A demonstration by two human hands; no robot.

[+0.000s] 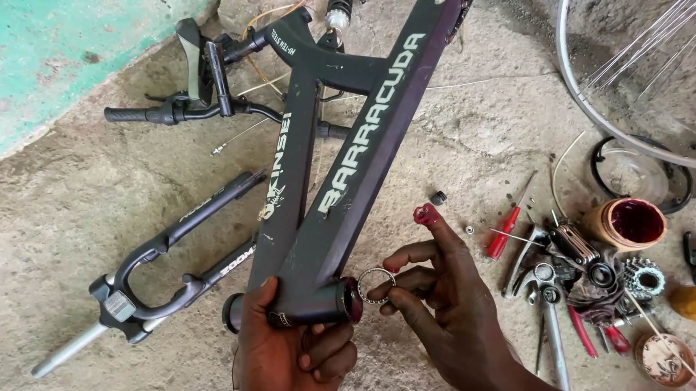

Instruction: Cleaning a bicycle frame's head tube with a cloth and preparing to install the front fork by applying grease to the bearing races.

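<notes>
Concrete floor below, left hand (292, 354) clenched around the bike frame's head tube (310, 305) at lower centre, right hand (439, 301) pinching a bearing ring (376, 286) beside its greased end, ready for square seating.

Pale lettering decals (370, 122) along dark bike frame tubes; small pale decal on fork leg (237, 261).

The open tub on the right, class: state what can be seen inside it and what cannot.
The tub lies tilted on the ground, mouth toward the camera. Dark red grease coats its inside. Its orange-brown wall hides the deeper part, so how much is left cannot be told.
</notes>
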